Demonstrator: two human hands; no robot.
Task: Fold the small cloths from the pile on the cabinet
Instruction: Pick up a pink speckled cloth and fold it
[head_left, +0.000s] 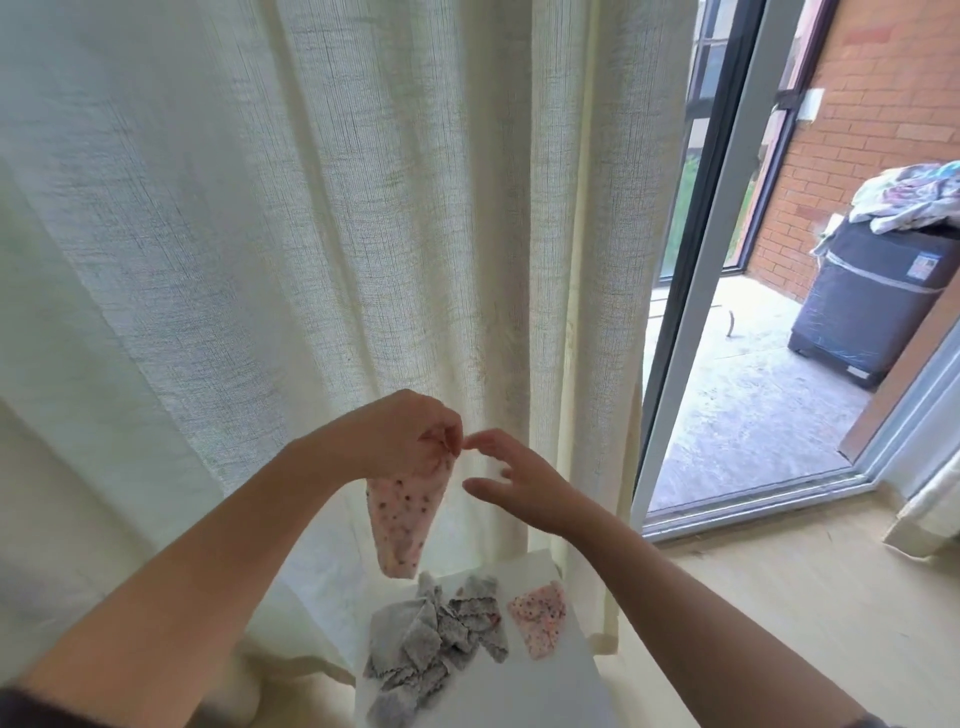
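Up in front of the cream woven curtain (311, 208), the left hand (410, 436) has its grip pinched on the top of a small pink cloth with dark dots (402, 519), which hangs free above the white cabinet (545, 686). The right hand (524, 483) is just beside it, fingers spread, holding nothing. On the cabinet lie a crumpled pile of grey scallop-edged cloths (431, 639) and, beside it, a second pink dotted cloth (537, 621).

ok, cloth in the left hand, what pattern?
Pink with small dark dots, cloth hanging from the left hand; head view.

White cabinet (566, 691) bears grey cloths (431, 644) and pink cloth (537, 621).
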